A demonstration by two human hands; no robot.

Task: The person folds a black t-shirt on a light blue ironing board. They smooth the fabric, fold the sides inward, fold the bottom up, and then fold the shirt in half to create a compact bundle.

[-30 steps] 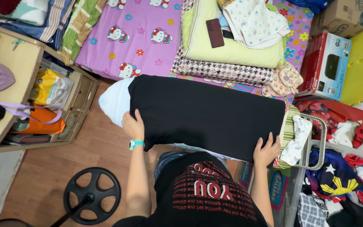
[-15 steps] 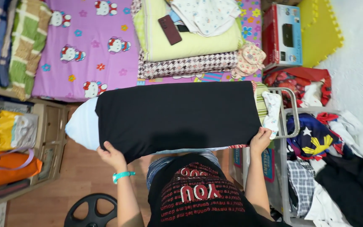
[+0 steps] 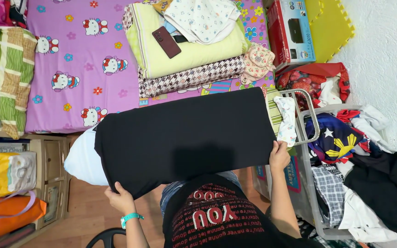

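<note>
Head view: the black garment [image 3: 184, 138] lies spread over the pale blue pillow [image 3: 82, 160], now slid left toward my lap. My left hand [image 3: 120, 200] pinches its near corner; my right hand [image 3: 279, 156] grips the right edge. Bed [image 3: 60, 59] beyond, laundry basket [image 3: 318, 124] crowding the right; wooden floor [image 3: 83, 216] free left.

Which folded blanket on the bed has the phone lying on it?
The light green blanket; the dark red phone rests on it. The checkered one lies underneath.
</note>
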